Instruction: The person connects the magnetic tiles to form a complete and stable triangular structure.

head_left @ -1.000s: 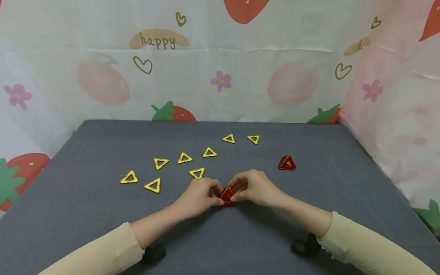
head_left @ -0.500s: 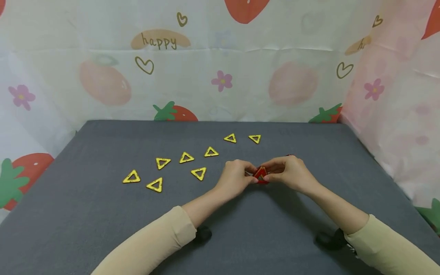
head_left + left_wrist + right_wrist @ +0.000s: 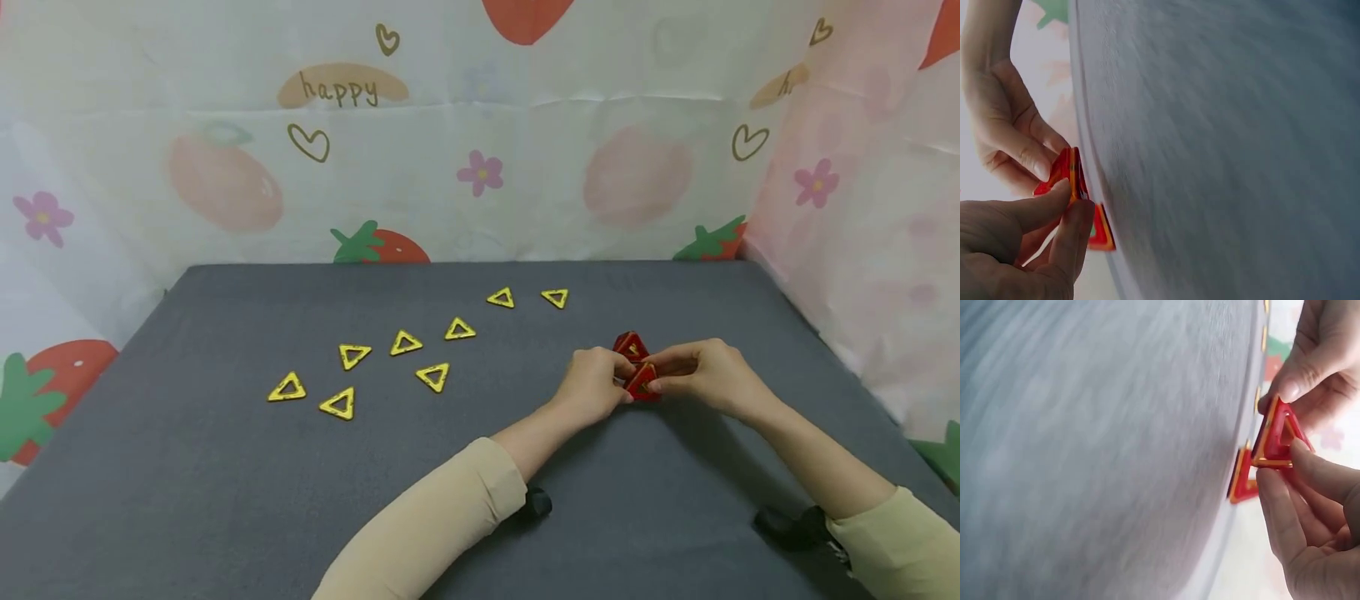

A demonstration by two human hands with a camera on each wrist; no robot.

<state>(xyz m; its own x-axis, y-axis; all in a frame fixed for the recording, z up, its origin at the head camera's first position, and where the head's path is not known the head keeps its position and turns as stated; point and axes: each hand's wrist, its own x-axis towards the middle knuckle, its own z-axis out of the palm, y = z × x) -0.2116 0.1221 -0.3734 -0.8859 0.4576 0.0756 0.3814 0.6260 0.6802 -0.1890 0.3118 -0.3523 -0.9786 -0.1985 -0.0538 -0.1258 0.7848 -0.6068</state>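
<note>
Both hands hold a small red pyramid (image 3: 642,385) built of hollow triangular tiles, at the right of the table in the head view. My left hand (image 3: 594,385) pinches its left side between thumb and fingers. On the opposite side, my right hand (image 3: 712,379) pinches it with thumb and fingertips. A second red pyramid (image 3: 630,342) stands on the cloth directly behind; whether the two touch cannot be told. In the right wrist view the held pyramid (image 3: 1280,437) shows its open triangular face, with the second pyramid (image 3: 1243,478) partly hidden beyond it.
Several yellow hollow triangle tiles (image 3: 406,342) lie flat and scattered across the left and middle of the grey-covered table (image 3: 225,500). Two of these, including a yellow tile (image 3: 556,297), are near the back edge. A printed curtain (image 3: 540,192) rises behind the table.
Both hands have carried the red pyramid from the front middle to the right and away, up to the standing pyramid. The yellow tiles stay in place.
</note>
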